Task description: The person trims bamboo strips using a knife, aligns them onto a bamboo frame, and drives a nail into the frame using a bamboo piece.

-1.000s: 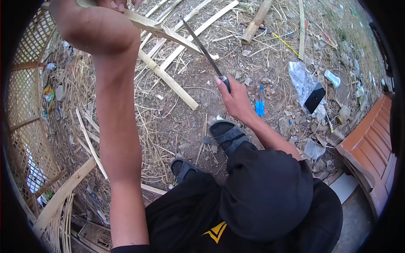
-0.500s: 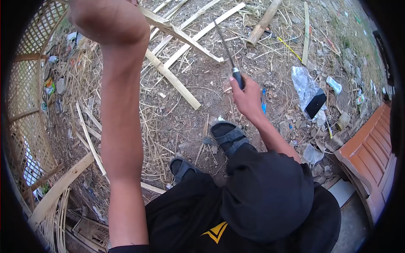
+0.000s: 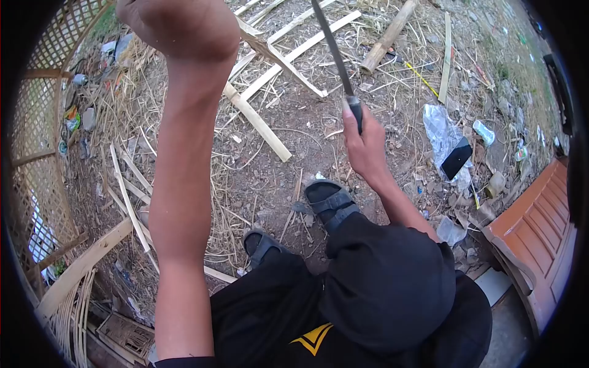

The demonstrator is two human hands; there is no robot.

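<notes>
Gripping knife (image 3: 338, 64), right hand (image 3: 366, 146); left hand (image 3: 181, 27) state unclear; cup (image 3: 483, 132) lying beside clear plastic (image 3: 442, 126), contents hidden.

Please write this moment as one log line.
right hand: holds knife by handle; left hand: at split strip, grip hidden; knife: tip out of frame

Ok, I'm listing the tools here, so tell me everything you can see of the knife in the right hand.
The knife has a long, narrow, dark grey blade that looks like metal, and a black handle with a paler band where they meet. The right hand grips the handle, thumb along it. The blade points up the picture, tilted slightly left, and reaches the top edge, so its tip cannot be made out.
</notes>
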